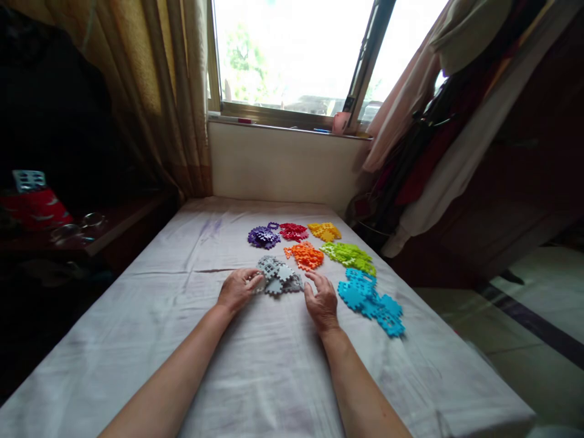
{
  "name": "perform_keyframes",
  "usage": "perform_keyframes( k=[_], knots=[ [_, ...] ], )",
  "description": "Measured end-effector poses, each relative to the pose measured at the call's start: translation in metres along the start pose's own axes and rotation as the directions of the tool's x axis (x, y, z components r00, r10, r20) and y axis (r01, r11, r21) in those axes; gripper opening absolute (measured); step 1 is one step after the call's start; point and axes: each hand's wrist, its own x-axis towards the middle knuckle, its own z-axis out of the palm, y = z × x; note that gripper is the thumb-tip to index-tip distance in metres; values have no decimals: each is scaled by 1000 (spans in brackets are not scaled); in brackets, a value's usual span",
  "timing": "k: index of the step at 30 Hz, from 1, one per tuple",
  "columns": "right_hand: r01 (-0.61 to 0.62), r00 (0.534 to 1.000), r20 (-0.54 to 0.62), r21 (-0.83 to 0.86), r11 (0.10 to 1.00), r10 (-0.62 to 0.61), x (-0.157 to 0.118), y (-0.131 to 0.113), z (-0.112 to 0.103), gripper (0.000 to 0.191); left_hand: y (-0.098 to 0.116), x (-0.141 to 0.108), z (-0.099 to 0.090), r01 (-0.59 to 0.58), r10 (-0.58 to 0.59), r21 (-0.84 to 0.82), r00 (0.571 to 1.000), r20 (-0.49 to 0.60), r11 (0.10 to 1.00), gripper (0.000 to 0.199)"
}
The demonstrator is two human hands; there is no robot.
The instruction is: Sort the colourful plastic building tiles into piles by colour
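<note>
Grey pieces [278, 275] lay heaped between my hands, my left hand [237, 289] pinching the pile's near-left edge while my right hand [322, 302] rested open just beside its right.

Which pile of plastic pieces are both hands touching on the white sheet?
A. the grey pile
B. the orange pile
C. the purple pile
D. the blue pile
A: the left hand and the right hand rest at either side of the grey pile, while the other colours lie apart.
</note>
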Motion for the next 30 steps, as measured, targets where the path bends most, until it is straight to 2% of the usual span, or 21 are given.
perform_keyframes(
  k=[3,5,6,7,9,11,12,13,15,19,22,27,28,30],
  knots=[
    [31,999,-25,-67,997,-33,12,12,-27,32,-12,1,0,35,-30,47,994,-107,998,42],
    [-48,997,-68,-146,988,38,21,38,-57,34,-24,-4,-5,43,-36,53,992,-123,998,44],
    [-128,989,-93,-191,973,111,24,55,-73,36,-31,-8,-9,43,-37,48,992,-121,998,45],
    [-233,970,-127,-233,944,208,26,73,-89,37,-37,-12,-14,44,-40,37,993,-114,998,46],
    [-466,884,-203,-303,831,421,27,109,-113,42,-48,-21,-23,58,-58,-1,992,-109,998,49],
    [-598,800,-193,-337,727,569,25,133,-124,46,-55,-28,-30,88,-89,-20,988,-126,996,50],
    [-621,778,-163,-349,702,607,24,139,-124,46,-56,-31,-33,106,-109,-25,984,-139,994,50],
    [-615,777,-123,-361,701,618,23,141,-120,47,-56,-33,-35,125,-128,-29,980,-153,992,50],
    [-557,810,-46,-373,742,585,23,135,-104,47,-54,-35,-36,156,-160,-39,971,-179,987,50],
    [-473,862,-4,-363,803,506,26,99,-60,45,-51,-36,-34,170,-178,-57,962,-209,984,50],
    [-447,886,-26,-317,837,463,28,66,-25,43,-53,-36,-32,182,-193,-70,950,-246,981,49],
    [-407,913,-59,-112,906,403,33,1,38,41,-56,-37,-31,177,-186,-56,939,-290,983,46],
    [-403,915,-45,-91,911,400,33,-14,51,41,-56,-37,-31,164,-169,-41,938,-302,986,46],
    [-380,920,61,-96,920,387,30,-46,73,44,-57,-36,-31,123,-114,6,935,-336,992,45]
  ],
)
